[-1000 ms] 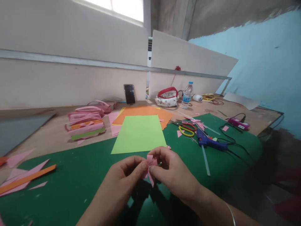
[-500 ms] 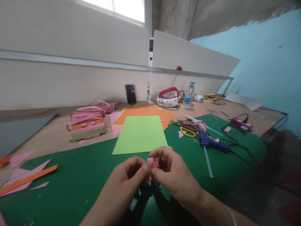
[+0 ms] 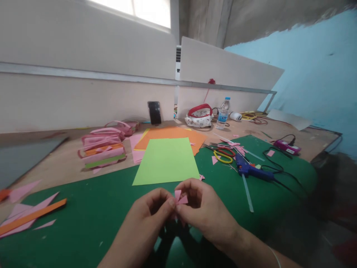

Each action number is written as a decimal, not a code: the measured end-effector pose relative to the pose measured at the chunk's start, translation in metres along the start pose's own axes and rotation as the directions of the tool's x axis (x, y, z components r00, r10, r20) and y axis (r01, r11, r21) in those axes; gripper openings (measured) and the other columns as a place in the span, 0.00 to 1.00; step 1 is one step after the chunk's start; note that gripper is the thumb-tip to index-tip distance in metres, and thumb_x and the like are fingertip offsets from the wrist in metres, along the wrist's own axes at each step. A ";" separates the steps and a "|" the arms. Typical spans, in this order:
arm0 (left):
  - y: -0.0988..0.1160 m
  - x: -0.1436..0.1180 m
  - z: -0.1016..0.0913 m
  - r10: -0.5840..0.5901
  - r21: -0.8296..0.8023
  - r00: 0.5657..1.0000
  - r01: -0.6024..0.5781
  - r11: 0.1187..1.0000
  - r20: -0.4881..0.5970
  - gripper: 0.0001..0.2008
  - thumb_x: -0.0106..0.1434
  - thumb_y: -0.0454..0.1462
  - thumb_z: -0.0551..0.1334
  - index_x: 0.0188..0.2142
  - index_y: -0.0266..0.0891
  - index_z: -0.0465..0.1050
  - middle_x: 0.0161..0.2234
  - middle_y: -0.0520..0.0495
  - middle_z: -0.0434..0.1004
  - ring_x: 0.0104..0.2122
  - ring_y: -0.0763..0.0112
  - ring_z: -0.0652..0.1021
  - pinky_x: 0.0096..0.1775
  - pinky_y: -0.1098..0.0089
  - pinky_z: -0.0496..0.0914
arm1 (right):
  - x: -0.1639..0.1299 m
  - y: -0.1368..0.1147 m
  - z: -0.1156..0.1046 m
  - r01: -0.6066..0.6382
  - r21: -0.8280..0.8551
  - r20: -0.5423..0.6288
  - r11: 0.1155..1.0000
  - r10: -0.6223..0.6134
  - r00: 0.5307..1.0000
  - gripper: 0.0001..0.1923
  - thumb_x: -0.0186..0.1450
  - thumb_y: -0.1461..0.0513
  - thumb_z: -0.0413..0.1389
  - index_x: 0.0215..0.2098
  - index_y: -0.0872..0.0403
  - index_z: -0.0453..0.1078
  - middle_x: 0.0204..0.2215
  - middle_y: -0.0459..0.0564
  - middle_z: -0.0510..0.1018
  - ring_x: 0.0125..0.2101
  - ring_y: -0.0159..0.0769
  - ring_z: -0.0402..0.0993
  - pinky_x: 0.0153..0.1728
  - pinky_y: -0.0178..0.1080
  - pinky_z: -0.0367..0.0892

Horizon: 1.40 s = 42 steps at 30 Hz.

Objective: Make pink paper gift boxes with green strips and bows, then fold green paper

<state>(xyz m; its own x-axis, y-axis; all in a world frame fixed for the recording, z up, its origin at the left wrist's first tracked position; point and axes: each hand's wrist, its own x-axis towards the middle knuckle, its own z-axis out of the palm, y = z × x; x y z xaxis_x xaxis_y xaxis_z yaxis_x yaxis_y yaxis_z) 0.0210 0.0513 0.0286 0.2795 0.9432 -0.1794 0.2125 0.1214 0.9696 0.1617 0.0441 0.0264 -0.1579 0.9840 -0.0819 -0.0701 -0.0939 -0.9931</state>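
Between my two hands is a small pink paper bow (image 3: 181, 200), its loops and tails fanning up and to the right. My left hand (image 3: 154, 208) pinches it between thumb and forefinger. From the other side my right hand (image 3: 203, 208) grips it the same way, with the fingers curled behind. Part of the bow is hidden by my fingertips. Just beyond lies a light green paper sheet (image 3: 167, 162) on the green mat (image 3: 111, 208). Another small pink paper bow (image 3: 202, 177) rests by the sheet's near right corner.
To the right lie a blue glue gun (image 3: 251, 169) with its cord and scissors (image 3: 223, 158) with yellow and red handles. Pink paper bags (image 3: 104, 149) stand back left; paper strips (image 3: 33, 214) lie at left. Behind are a phone (image 3: 154, 112), pouch (image 3: 199, 116) and water bottle (image 3: 223, 114).
The bow has turned slightly between my fingers, and my right fingertips have shifted a little on it. Both hands stay in nearly the same place. The view has tilted very slightly.
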 end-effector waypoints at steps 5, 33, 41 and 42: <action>-0.001 0.003 -0.002 -0.017 -0.009 1.000 0.017 1.000 0.014 0.17 0.56 0.49 0.59 0.22 0.39 0.65 0.18 0.56 0.63 0.20 0.75 0.64 0.22 0.74 0.57 | -0.001 0.001 -0.004 -0.017 0.003 0.008 1.000 0.017 1.000 0.12 0.51 0.71 0.56 0.34 0.56 0.66 0.25 0.43 0.72 0.26 0.28 0.70 0.27 0.31 0.65; 0.002 0.006 0.003 -0.143 -0.331 0.990 0.134 0.934 -0.003 0.18 0.56 0.49 0.61 0.23 0.37 0.67 0.14 0.55 0.65 0.15 0.81 0.59 0.21 0.76 0.51 | -0.026 0.008 -0.059 0.443 -0.642 -0.037 0.626 -0.602 0.798 0.06 0.64 0.67 0.49 0.32 0.51 0.67 0.35 0.45 0.73 0.39 0.32 0.70 0.41 0.31 0.64; 0.004 0.007 0.000 -0.098 -0.322 0.989 0.057 0.945 -0.110 0.17 0.54 0.49 0.64 0.24 0.36 0.69 0.14 0.55 0.67 0.13 0.82 0.59 0.19 0.77 0.51 | -0.047 0.017 -0.111 0.339 -0.857 0.006 0.388 -0.650 0.760 0.07 0.65 0.63 0.50 0.35 0.49 0.71 0.32 0.43 0.78 0.30 0.29 0.76 0.30 0.25 0.69; 0.005 0.007 -0.001 -0.094 -0.322 0.988 0.048 0.946 -0.126 0.17 0.53 0.49 0.64 0.24 0.37 0.69 0.14 0.55 0.67 0.13 0.82 0.59 0.18 0.78 0.51 | -0.048 0.017 -0.115 0.319 -0.867 -0.002 0.384 -0.642 0.767 0.07 0.65 0.62 0.51 0.35 0.49 0.71 0.31 0.43 0.78 0.30 0.30 0.76 0.29 0.25 0.69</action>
<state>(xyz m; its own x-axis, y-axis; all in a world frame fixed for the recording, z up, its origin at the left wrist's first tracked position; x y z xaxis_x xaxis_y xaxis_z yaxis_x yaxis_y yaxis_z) 0.0234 0.0586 0.0322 0.1378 0.9592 -0.2469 -0.0869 0.2600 0.9617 0.2813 0.0126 0.0035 -0.0737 0.8151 0.5747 0.7766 0.4084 -0.4797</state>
